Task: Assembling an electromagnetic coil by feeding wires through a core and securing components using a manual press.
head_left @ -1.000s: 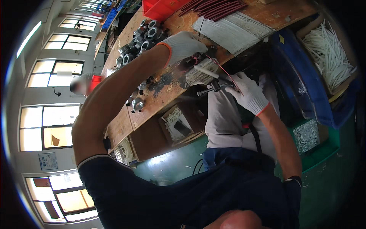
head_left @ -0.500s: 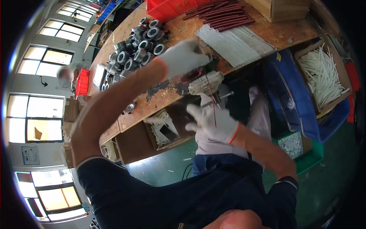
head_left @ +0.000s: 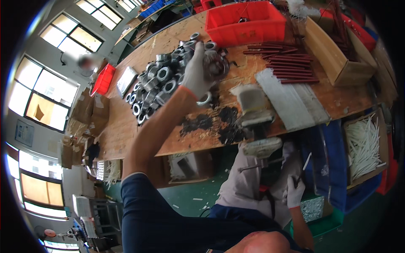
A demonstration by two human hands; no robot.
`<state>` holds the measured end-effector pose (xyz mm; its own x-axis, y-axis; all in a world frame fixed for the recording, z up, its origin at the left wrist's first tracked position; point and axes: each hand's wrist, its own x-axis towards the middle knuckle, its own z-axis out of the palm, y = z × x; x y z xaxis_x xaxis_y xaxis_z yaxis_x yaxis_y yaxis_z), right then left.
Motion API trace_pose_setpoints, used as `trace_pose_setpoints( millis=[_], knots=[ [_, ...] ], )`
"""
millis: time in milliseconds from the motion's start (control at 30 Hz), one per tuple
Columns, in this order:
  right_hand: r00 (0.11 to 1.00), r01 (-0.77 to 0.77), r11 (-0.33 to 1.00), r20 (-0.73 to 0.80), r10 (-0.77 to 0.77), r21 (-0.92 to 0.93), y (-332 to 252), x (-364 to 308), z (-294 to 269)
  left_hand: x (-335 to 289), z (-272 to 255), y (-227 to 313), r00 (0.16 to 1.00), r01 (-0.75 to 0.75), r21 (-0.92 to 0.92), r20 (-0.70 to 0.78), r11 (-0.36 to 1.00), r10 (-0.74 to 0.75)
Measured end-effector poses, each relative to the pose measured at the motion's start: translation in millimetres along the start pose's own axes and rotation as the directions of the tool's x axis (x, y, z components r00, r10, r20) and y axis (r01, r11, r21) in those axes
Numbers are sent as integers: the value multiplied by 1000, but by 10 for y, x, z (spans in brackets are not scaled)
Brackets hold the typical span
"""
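Observation:
My left hand [head_left: 195,74], in a white glove, is at the right side of a pile of grey metal rings [head_left: 162,76]. Its fingers are closed at the edge of a blurred, dark reddish round part [head_left: 216,66]; their exact grip is smeared. Low on the right, beside my leg, my gloved right hand [head_left: 294,193] is closed round the dark handle of a thin tool with a pale, blade-like end [head_left: 307,161]. Between my hands, a bench vise [head_left: 256,122] with whitish padded jaws stands at the table's edge, its jaws apart.
Behind the pile stands a red bin [head_left: 247,27]. Dark red rods [head_left: 291,69] and a pale flat sheet [head_left: 291,101] lie right of the vise. Farther right are a cardboard box [head_left: 337,59] and a carton of white tubes [head_left: 365,147]. A person sits at the far left.
My left hand has moved from the vise leftward to the ring pile. My right hand has dropped from near the vise to beside my leg and now grips a tool. The view has shifted.

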<state>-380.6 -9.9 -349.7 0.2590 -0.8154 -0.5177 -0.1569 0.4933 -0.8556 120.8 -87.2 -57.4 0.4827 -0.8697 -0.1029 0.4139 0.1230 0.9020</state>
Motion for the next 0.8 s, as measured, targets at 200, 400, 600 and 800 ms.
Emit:
trace_pose_setpoints(
  millis=[200,400,600,800],
  knots=[
    [991,-97,992,-87,104,75,24,192,230,2295,-334,552,913,-211,250,-295,945,282],
    [989,-133,989,-70,129,-65,-57,257,232,2715,-303,293,871,-305,344,-277,888,406],
    [978,-196,979,-77,192,-49,-253,238,281,1733,-487,250,947,2,959,89,-282,310],
    [981,-195,977,-13,194,-87,-245,265,393,1296,-962,-176,962,-77,530,262,-845,76]
  ],
)
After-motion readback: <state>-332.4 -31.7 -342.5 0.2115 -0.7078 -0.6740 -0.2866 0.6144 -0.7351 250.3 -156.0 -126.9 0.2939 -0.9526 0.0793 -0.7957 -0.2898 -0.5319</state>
